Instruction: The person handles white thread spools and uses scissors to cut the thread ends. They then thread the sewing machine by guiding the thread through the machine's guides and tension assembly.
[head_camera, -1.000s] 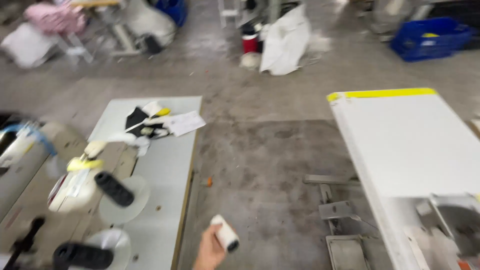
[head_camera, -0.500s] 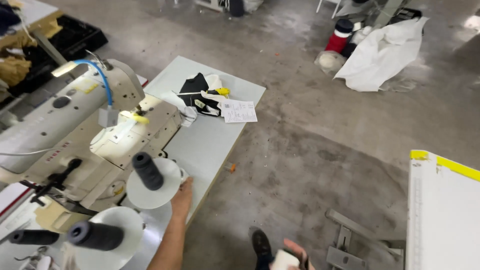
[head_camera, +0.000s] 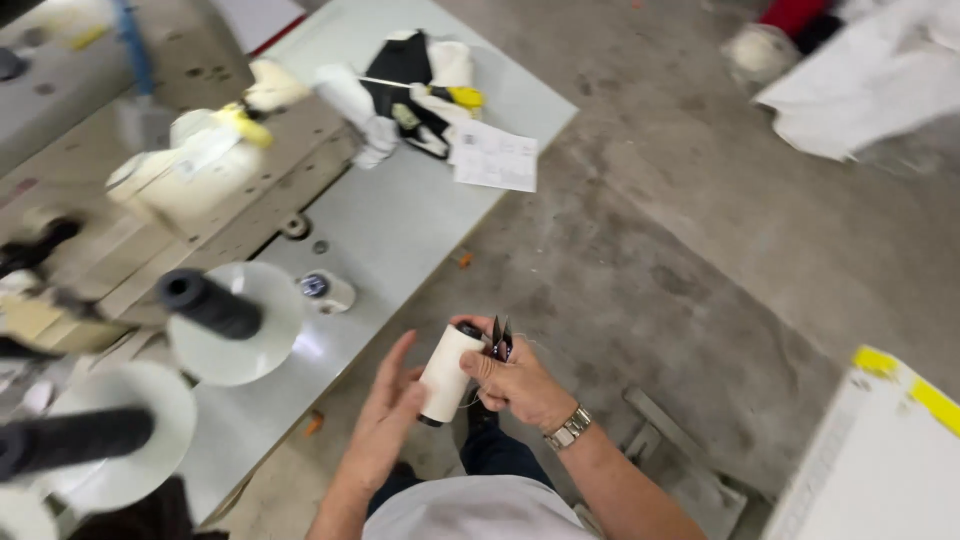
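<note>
My right hand (head_camera: 520, 383) grips a white thread spool (head_camera: 448, 374) with a dark core, held upright in front of my body. Small thread snips (head_camera: 500, 337) stick up between that hand's fingers. My left hand (head_camera: 392, 415) is open with fingers spread, its fingertips touching the spool's left side. A watch sits on my right wrist. Both hands hover over the concrete floor, just right of the sewing table's edge (head_camera: 400, 320).
On the table stand two black spindles on white discs (head_camera: 215, 305), a small spool (head_camera: 325, 290), a blurred sewing machine (head_camera: 150, 150), black and white fabric pieces (head_camera: 410, 90) and a paper sheet (head_camera: 495, 157). A white table with a yellow edge (head_camera: 900, 440) is at right.
The view has swung down and closer to the table. Both my hands came up into view together, the right now holding the white spool and snips, the left touching the spool.
</note>
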